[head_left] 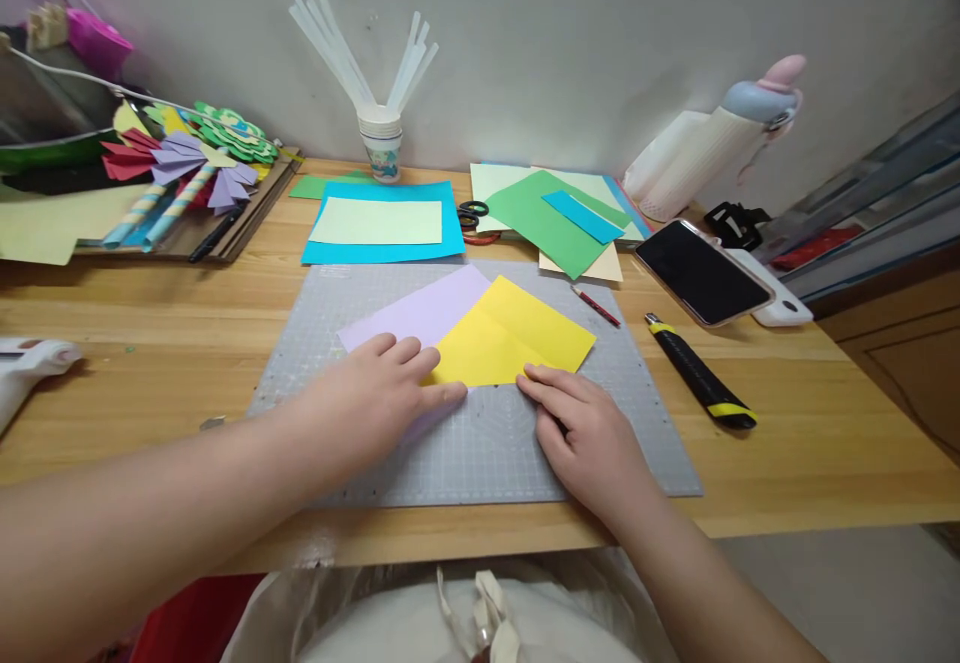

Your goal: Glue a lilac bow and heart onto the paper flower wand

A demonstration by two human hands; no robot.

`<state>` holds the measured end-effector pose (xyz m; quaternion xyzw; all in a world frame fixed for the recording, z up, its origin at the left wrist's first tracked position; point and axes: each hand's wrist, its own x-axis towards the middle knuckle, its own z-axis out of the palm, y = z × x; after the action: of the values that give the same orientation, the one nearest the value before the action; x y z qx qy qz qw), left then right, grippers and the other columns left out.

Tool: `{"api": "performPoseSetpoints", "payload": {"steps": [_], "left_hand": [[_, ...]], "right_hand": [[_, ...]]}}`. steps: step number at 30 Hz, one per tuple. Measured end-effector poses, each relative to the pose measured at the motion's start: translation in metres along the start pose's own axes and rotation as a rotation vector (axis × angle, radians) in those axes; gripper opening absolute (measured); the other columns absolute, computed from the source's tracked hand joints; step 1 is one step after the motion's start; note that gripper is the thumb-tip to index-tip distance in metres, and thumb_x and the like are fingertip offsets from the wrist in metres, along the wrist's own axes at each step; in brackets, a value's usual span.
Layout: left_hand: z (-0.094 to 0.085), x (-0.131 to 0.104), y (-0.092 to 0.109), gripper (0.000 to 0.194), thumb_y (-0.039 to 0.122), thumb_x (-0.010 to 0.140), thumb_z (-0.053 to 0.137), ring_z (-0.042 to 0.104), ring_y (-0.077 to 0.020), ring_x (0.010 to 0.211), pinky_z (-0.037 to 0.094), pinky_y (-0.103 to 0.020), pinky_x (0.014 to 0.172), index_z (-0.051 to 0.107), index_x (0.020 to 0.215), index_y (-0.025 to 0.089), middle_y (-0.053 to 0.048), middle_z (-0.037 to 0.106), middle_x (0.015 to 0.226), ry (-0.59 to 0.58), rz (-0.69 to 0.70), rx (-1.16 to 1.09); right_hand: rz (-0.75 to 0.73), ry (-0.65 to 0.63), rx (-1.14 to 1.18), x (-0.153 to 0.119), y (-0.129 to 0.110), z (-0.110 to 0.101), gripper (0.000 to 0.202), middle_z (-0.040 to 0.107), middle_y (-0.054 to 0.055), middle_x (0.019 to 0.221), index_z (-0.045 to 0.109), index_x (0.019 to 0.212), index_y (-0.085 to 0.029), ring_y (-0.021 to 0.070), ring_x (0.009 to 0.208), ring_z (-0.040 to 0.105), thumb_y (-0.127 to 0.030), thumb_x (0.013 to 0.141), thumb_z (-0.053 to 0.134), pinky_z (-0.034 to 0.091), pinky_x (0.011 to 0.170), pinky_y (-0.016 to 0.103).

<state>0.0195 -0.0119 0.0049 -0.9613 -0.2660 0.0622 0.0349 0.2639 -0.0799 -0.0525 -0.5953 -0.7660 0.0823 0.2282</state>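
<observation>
A sheet of yellow paper (517, 333) with a crease across it lies folded on a grey cutting mat (480, 463). It overlaps a sheet of lilac paper (420, 313). My left hand (386, 383) rests over the lilac and the yellow paper's left corner, fingers apart and thumb stretched along the lower edge. At the yellow paper's lower right edge, my right hand (581, 423) lays its outstretched fingertips on the sheet. Its other fingers curl under and partly hide. Neither hand visibly grasps anything.
Beyond the mat lie blue paper (382, 251), green paper (525, 213) and black-handled scissors (471, 213). A pencil (598, 306), utility knife (697, 373) and phone (705, 273) are at right. Paper cups (384, 148) hold straws; paper crafts (187, 168) sit left.
</observation>
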Motion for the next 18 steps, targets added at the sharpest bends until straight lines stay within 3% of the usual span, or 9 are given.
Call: {"api": "performPoseSetpoints", "payload": {"steps": [13, 18], "left_hand": [[0.005, -0.04, -0.015, 0.053, 0.009, 0.084, 0.044, 0.051, -0.0231, 0.088, 0.033, -0.034, 0.079, 0.047, 0.125, 0.044, -0.003, 0.057, 0.093, -0.08, -0.121, 0.019], [0.005, -0.053, -0.017, 0.063, 0.005, 0.08, 0.045, 0.052, -0.0243, 0.087, 0.034, -0.035, 0.076, 0.045, 0.128, 0.045, -0.004, 0.058, 0.094, -0.107, -0.163, 0.011]], "right_hand": [[-0.008, 0.001, -0.002, -0.001, 0.002, 0.002, 0.04, 0.064, 0.009, 0.12, 0.066, 0.112, -0.016, 0.0232, 0.109, 0.058, -0.01, 0.079, 0.045, 0.046, 0.095, 0.044], [-0.01, 0.012, 0.002, -0.001, 0.002, 0.003, 0.039, 0.064, 0.008, 0.12, 0.066, 0.112, -0.018, 0.0234, 0.109, 0.058, -0.01, 0.079, 0.045, 0.047, 0.094, 0.045]]}}
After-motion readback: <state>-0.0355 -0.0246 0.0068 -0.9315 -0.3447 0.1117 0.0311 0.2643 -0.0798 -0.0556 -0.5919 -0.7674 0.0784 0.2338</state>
